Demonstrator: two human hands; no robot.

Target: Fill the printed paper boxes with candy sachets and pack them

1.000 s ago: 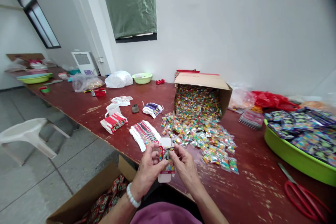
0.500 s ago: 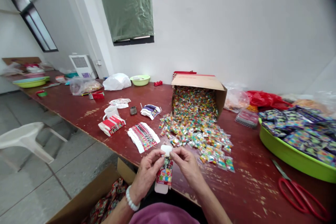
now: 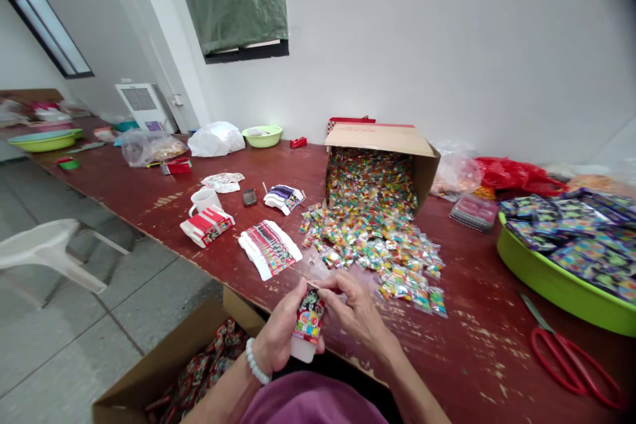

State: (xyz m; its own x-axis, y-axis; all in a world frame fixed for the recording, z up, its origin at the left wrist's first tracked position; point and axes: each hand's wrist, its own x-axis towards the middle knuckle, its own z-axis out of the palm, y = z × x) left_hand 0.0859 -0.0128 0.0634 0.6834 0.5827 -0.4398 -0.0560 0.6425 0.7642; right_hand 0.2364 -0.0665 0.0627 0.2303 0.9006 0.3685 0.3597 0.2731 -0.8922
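Note:
A small printed box [image 3: 309, 318] is held upright between my hands at the table's front edge, its white lower flap hanging open. My left hand [image 3: 282, 326], with a beaded bracelet at the wrist, is wrapped round its left side. My right hand [image 3: 352, 308] pinches the top edge, where the flap is now folded down. Just beyond lies a fanned stack of flat printed boxes [image 3: 269, 249]. Small candy packets [image 3: 377, 248] spill onto the table from a tipped cardboard carton [image 3: 380, 136].
Red-handled scissors [image 3: 566, 358] and a green basin [image 3: 556, 285] of dark packets are at the right. A red-white bundle [image 3: 207, 225], a mug [image 3: 205, 200] and a purple stack [image 3: 283, 199] stand left of the candy. An open carton [image 3: 163, 351] of packets is below the table edge.
The box's top flap, upright before, is folded down. My left hand has closed further round the box. The view has shifted slightly.

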